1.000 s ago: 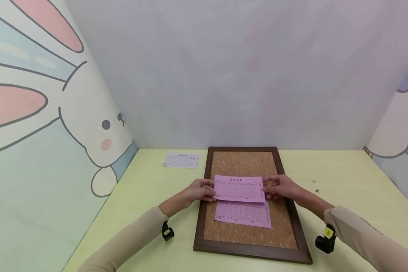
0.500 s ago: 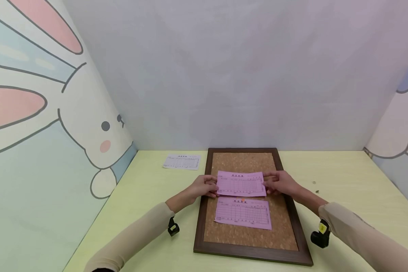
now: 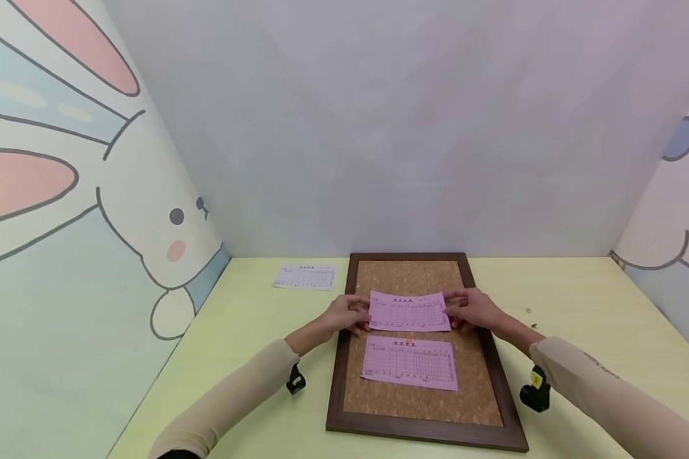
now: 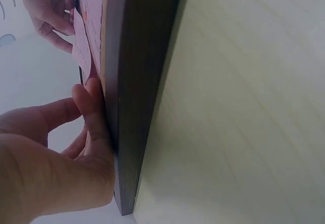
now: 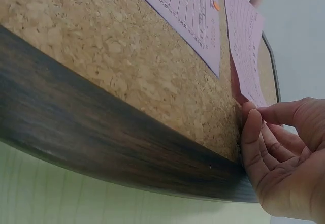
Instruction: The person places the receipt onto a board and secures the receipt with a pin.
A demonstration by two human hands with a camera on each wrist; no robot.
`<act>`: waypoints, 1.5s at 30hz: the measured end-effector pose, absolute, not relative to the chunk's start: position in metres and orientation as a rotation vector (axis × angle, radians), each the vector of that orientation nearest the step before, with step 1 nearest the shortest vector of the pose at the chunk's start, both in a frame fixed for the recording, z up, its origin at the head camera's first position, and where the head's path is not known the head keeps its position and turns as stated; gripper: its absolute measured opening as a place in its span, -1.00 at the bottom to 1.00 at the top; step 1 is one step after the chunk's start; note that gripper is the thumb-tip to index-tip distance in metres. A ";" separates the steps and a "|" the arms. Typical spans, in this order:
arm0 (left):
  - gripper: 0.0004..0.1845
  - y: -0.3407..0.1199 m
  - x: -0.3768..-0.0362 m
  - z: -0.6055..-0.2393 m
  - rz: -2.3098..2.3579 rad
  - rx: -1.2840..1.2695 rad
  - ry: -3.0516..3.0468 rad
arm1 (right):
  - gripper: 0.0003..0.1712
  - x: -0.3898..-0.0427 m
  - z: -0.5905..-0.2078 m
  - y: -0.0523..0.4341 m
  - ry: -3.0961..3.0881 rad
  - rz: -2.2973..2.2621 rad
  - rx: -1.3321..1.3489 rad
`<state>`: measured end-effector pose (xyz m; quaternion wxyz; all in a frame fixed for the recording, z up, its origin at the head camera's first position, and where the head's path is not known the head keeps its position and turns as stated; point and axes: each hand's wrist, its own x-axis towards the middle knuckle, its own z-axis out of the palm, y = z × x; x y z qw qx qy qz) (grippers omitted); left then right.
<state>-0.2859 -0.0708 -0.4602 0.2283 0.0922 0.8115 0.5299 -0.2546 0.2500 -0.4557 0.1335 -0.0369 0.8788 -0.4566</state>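
Room: a pale yellow-green surface (image 3: 580, 306) boxed in by a plain grey back wall and side walls with a cartoon rabbit (image 3: 149, 217) painted on the left.
Head view, board: a cork board (image 3: 419, 395) in a dark wooden frame lies flat on the surface, its long side running away from the person.
Head view, upper slip: a pink printed form (image 3: 410, 312) sits across the middle of the cork, held at both short ends; its table lines and heading are too small to read.
Head view, left hand (image 3: 344, 314): its grip pinches the left edge of the upper slip.
Head view, right hand (image 3: 473, 309): its grip pinches the right edge of the same slip.
Head view, lower slip: a second pink form (image 3: 410, 362) lies flat just below, with an orange pin (image 3: 409, 342) at its top edge.
Head view, others: a white printed sheet (image 3: 305, 276) rests on the surface well left of the board; small dark specks lie to the right.
Left wrist view: the thumb presses at the board's frame (image 4: 134, 82), the upper slip curling up beyond it.
Right wrist view: the fingers (image 5: 254, 142) close on the slip's corner (image 5: 246, 46) at the frame; the print is unreadable.
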 end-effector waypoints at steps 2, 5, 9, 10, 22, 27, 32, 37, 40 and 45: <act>-0.54 -0.071 -0.287 -0.459 1.452 0.262 2.232 | -0.46 -0.254 -0.456 0.250 2.560 -1.308 -0.109; -0.51 -0.071 -0.287 -0.459 1.450 0.270 2.220 | -0.48 -0.254 -0.456 0.250 2.581 -1.286 -0.111; -0.49 -0.071 -0.287 -0.459 1.458 0.264 2.211 | -0.51 -0.253 -0.455 0.249 2.594 -1.267 -0.098; -0.49 -0.072 -0.287 -0.459 1.460 0.262 2.212 | -0.51 -0.253 -0.455 0.248 2.591 -1.266 -0.095; -0.46 -0.074 -0.288 -0.464 1.520 0.238 2.203 | -0.52 -0.248 -0.453 0.251 2.553 -1.265 -0.117; -0.41 -0.072 -0.283 -0.462 1.527 0.219 2.229 | -0.52 -0.245 -0.453 0.249 2.545 -1.257 -0.147; -0.41 -0.070 -0.280 -0.462 1.539 0.205 2.247 | -0.55 -0.243 -0.451 0.248 2.553 -1.229 -0.158; -0.43 -0.068 -0.280 -0.462 1.547 0.197 2.265 | -0.57 -0.242 -0.451 0.248 2.544 -1.227 -0.161; -0.44 -0.068 -0.280 -0.462 1.541 0.200 2.279 | -0.58 -0.242 -0.451 0.247 2.542 -1.234 -0.160; -0.44 -0.069 -0.281 -0.463 1.547 0.202 2.280 | -0.58 -0.242 -0.451 0.249 2.554 -1.226 -0.189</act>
